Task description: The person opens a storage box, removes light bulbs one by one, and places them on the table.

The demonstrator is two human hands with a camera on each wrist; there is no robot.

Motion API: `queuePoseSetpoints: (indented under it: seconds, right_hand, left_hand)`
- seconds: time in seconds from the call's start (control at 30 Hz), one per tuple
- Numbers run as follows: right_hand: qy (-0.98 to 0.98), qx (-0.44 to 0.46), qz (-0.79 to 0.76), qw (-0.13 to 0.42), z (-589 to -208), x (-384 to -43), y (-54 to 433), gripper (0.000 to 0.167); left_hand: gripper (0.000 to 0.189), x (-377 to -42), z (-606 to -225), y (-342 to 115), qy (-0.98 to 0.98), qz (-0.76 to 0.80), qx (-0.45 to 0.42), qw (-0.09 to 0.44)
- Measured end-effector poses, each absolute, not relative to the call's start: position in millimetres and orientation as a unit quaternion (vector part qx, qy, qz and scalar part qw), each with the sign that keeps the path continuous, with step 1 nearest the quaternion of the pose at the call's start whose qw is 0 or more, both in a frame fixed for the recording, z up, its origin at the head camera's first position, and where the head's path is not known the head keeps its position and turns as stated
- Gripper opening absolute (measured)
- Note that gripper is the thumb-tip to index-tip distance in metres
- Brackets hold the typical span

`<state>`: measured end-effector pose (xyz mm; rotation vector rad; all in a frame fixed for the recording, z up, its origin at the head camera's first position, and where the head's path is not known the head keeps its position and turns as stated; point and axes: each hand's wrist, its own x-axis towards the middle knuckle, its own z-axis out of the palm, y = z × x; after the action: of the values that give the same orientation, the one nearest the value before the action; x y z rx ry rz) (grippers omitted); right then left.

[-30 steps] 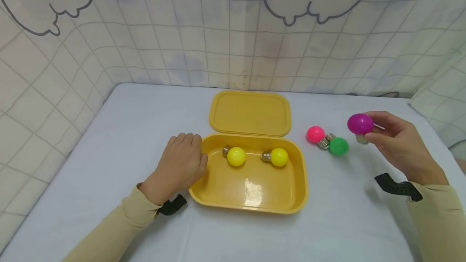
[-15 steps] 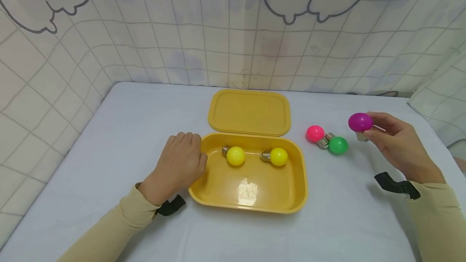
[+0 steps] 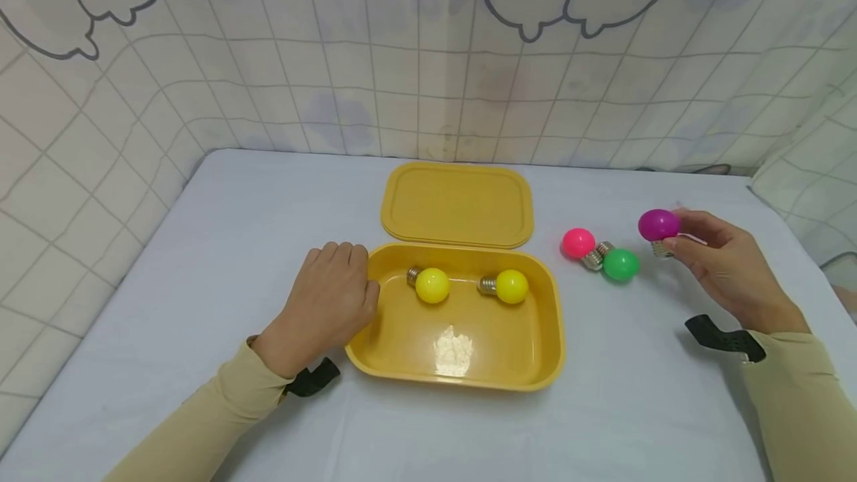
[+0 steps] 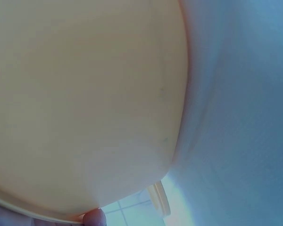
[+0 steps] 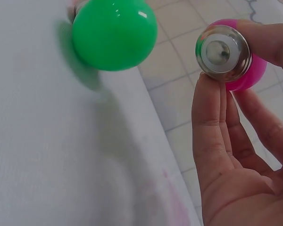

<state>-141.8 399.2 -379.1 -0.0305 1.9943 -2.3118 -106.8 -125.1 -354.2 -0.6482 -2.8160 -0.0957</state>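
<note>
My right hand [image 3: 726, 266] pinches a purple light bulb [image 3: 659, 225] between thumb and fingers, its metal screw base pointing down, held above the table at the right. In the right wrist view the bulb's metal base [image 5: 224, 52] faces the camera. Just left of this hand lie a green bulb [image 3: 620, 265] and a pink bulb [image 3: 578, 243], their bases close together. My left hand [image 3: 328, 303] grips the left rim of a yellow plastic box [image 3: 462, 381], with fingers curled over its edge. Inside the box lie two yellow bulbs, the left one [image 3: 432, 286] and the right one [image 3: 512, 286].
A yellow lid [image 3: 457, 203] lies flat right behind the box. White cloth [image 3: 268, 192] covers the table. Behind it hangs a grid-patterned curtain [image 3: 402, 58] with cloud drawings, which also runs along the left side.
The right hand has stayed almost in place, still pinching the purple bulb, with only a slight shift. The left hand keeps its grip on the box. The head view has tilted slightly.
</note>
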Motion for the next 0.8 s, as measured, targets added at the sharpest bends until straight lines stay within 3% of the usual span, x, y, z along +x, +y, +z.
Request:
queuePoseSetpoints:
  seconds: [0.57, 0.8]
  right_hand:
    - [0.718, 0.038, -0.692, 0.058, -391.0, -144.4, 404.0, 0.039]
    - [0.869, 0.072, -0.484, 0.072, -391.5, -145.8, 403.7, 0.056]
  left_hand:
    - [0.020, -105.8, -355.8, -124.1, -0.964, -0.030, -0.224, 0.141]
    - [0.020, -105.9, -356.4, -124.3, -0.964, -0.029, -0.223, 0.141]
